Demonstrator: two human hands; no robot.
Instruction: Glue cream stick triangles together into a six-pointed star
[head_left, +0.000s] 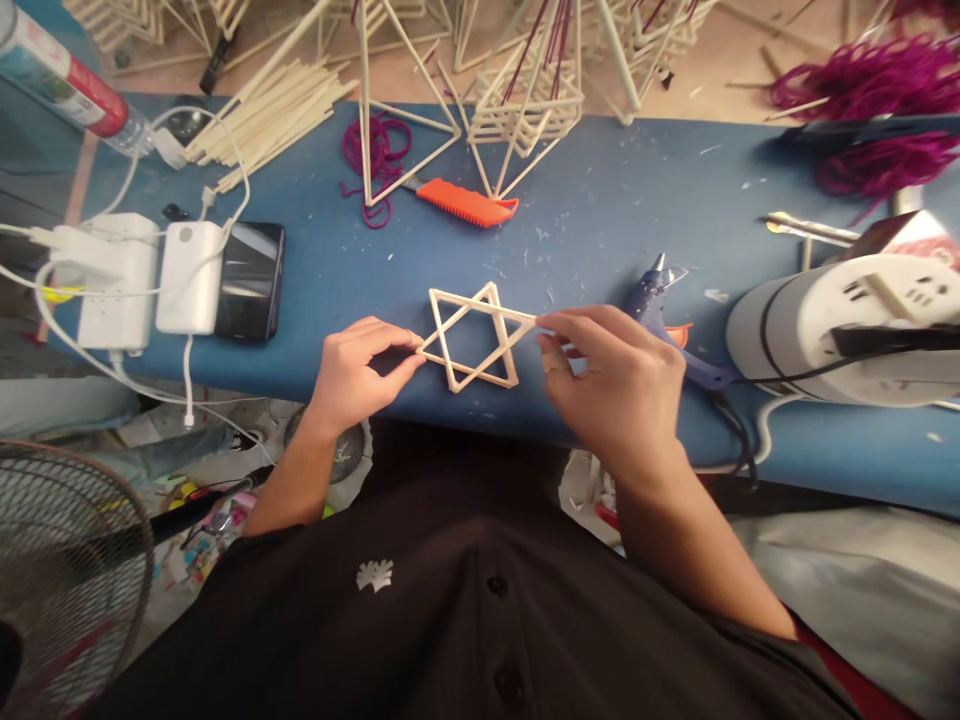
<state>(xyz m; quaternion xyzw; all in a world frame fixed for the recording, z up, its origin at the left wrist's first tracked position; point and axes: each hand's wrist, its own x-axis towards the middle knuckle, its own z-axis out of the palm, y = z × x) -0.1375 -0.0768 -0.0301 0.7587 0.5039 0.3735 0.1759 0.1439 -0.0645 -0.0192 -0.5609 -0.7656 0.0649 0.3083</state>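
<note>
A six-pointed star of thin wooden sticks (442,345) is between my two hands, near the front edge of the blue table. My left hand (364,370) pinches its left tip between thumb and fingers. At the opposite tip, the thumb and index finger of my right hand (619,375) close on the right corner. Just beyond my right hand lies a blue hot glue gun (646,295), its nozzle pointing away from me. An orange-handled cutter (466,203) rests on the table farther back, beyond the star.
Stick frames (525,110) crowd the back, beside a bundle of loose sticks (277,115). Purple yarn (874,80) is piled at back right. A phone (251,280), power bank (189,280) and cables occupy the left. A white power strip (795,290) stands right; a fan (71,560) is lower left.
</note>
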